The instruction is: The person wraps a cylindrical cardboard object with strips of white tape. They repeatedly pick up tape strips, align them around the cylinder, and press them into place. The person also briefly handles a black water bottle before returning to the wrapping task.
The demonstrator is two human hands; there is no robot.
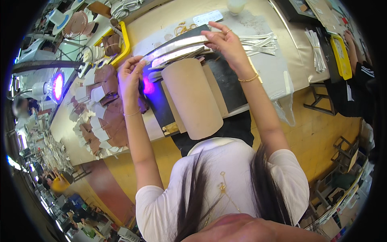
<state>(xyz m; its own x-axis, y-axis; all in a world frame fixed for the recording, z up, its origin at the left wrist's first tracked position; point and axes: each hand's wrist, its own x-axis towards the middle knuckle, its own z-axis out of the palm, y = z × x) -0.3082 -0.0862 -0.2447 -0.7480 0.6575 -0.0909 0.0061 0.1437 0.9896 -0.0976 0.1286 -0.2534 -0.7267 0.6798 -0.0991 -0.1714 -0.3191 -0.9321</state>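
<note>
A long, narrow, silvery-white strip (174, 45) is stretched over the far side of a black board (236, 90). Its left end is pinched between the fingers of my left hand (130, 74). My right hand (226, 45) grips the other end, with some fingers raised. Beneath the strip lie more pale and dark strips (189, 56), partly covered. Closer to me, a tan half-round form (193, 99) rests on a flat brown base (217, 92) upon the board.
Left of the board are piles of brown and white cut pieces (109, 109). A lamp (56, 87) throws purple light there. Beyond stands a yellow tray (125, 42). White strips (258, 43) lie to the right, and a co-worker's arm (351, 48) is near another yellow tray (340, 56).
</note>
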